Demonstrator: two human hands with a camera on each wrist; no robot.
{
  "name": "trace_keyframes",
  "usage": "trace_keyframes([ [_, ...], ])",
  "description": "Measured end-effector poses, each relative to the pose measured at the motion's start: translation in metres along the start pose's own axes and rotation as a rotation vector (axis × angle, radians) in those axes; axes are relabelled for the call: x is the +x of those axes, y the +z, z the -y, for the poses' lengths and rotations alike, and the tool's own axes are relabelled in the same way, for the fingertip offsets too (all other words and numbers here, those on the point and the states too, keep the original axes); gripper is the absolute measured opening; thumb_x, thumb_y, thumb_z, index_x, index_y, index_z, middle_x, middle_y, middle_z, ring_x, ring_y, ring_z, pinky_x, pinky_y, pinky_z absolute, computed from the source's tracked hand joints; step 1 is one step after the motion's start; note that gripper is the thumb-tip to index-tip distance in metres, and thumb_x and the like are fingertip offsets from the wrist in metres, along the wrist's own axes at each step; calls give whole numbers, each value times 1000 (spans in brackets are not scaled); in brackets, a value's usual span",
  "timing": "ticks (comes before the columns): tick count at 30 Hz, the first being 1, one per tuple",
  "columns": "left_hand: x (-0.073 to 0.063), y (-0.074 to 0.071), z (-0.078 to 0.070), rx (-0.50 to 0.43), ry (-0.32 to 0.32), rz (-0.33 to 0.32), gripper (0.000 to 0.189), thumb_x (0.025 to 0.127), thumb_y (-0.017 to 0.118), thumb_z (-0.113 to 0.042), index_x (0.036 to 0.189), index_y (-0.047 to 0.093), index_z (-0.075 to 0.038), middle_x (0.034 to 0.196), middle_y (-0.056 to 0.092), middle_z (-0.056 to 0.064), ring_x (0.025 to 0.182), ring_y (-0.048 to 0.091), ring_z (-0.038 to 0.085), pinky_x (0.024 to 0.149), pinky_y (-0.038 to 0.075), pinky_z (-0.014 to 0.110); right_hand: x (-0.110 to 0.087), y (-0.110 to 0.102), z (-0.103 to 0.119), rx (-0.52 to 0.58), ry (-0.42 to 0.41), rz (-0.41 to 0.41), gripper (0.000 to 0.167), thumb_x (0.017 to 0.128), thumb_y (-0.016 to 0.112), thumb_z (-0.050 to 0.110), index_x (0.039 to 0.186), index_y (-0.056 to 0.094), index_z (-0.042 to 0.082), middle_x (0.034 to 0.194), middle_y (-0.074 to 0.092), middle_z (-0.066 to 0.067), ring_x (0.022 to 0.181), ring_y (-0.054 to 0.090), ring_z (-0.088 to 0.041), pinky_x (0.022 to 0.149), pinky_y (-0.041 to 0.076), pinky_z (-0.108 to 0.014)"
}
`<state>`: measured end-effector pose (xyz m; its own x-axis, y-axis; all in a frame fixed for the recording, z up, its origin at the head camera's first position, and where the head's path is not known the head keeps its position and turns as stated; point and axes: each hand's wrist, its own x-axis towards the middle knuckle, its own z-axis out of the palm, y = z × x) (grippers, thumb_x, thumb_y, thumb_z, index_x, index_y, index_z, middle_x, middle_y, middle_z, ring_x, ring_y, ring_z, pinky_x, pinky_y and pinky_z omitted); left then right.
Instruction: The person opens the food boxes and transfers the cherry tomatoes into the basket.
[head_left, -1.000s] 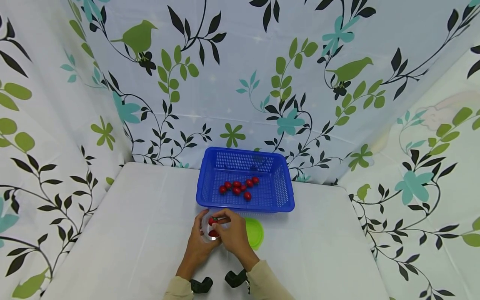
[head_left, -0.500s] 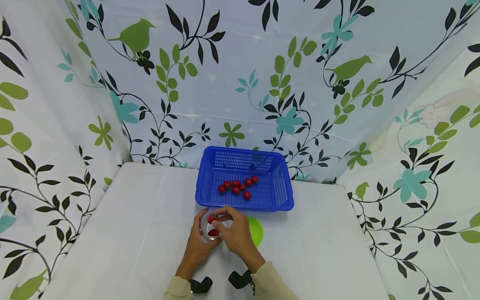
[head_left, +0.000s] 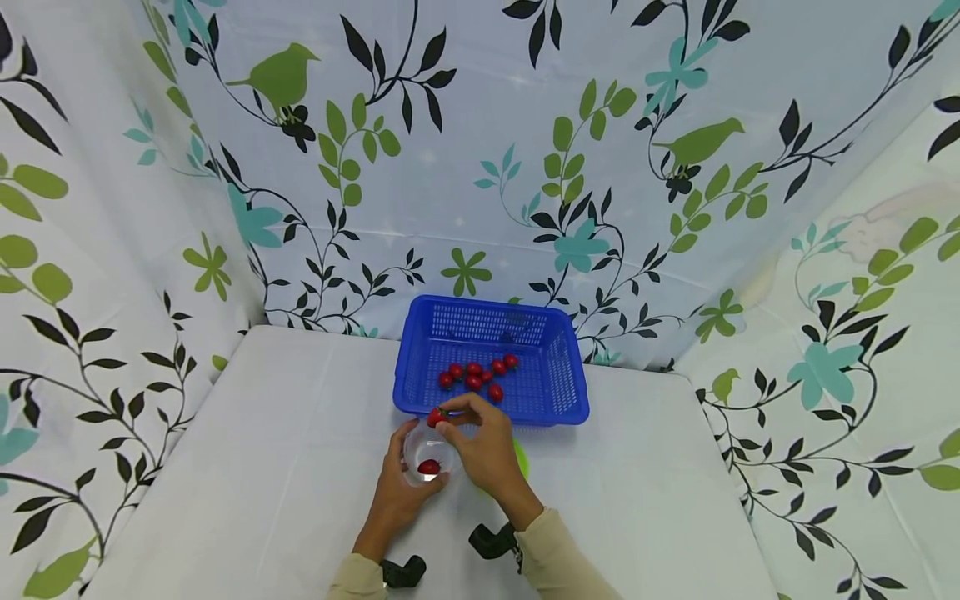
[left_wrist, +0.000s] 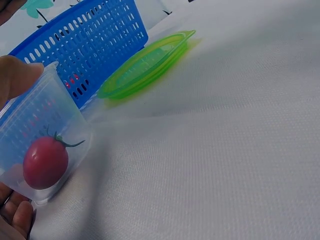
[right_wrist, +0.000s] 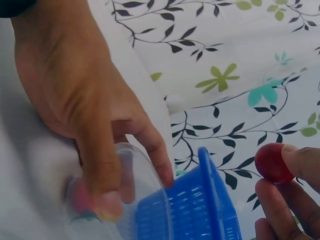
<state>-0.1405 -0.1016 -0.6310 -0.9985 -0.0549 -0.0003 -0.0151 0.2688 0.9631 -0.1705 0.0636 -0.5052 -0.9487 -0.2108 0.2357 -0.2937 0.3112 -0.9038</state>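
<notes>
My left hand (head_left: 399,487) holds a clear plastic container (head_left: 444,457) on the table, thumb at the near side and fingers around the left. One red cherry tomato (left_wrist: 46,162) with a green stem lies inside, seen through the wall in the left wrist view. Just above the container's far rim, my right hand (head_left: 489,450) pinches another cherry tomato (right_wrist: 274,163) between thumb and fingertips. Beside the container, partly covered by the right hand in the head view, lies a bright green round lid (left_wrist: 145,67).
Behind the hands stands a blue plastic basket (head_left: 551,396) with several cherry tomatoes (head_left: 474,382) inside. A white cloth covers the table (head_left: 322,450). Patterned curtains (head_left: 465,167) hang at the back and both sides.
The right hand has lifted its cherry tomato out of the container, moving away from me and to the right. The left hand and container have barely moved; more of the container's inside shows.
</notes>
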Motion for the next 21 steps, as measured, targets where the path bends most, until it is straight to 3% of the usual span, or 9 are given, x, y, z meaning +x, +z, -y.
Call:
trace_keyframes([
  [3, 0, 1, 1, 0, 3, 2, 104, 81, 93, -26, 164, 30, -23, 170, 38, 8, 154, 39, 36, 113, 41, 55, 4, -6, 3, 15, -1, -9, 24, 95, 80, 17, 119, 73, 20, 119, 76, 3, 101, 76, -19, 93, 62, -40],
  [12, -1, 1, 1, -2, 7, 2, 104, 81, 93, -27, 164, 31, -24, 170, 38, 9, 154, 38, 36, 113, 40, 55, 19, -24, 9, 48, 20, -39, 25, 97, 79, 17, 121, 73, 20, 121, 75, 1, 103, 75, -22, 85, 63, -29],
  [21, -1, -1, 0, -11, -6, 8, 105, 81, 93, -26, 165, 30, -26, 171, 36, 8, 155, 37, 35, 114, 39, 55, 33, -38, 9, -18, -23, -90, 30, 97, 78, 17, 127, 75, 15, 120, 77, -12, 101, 71, -20, 88, 62, -40],
])
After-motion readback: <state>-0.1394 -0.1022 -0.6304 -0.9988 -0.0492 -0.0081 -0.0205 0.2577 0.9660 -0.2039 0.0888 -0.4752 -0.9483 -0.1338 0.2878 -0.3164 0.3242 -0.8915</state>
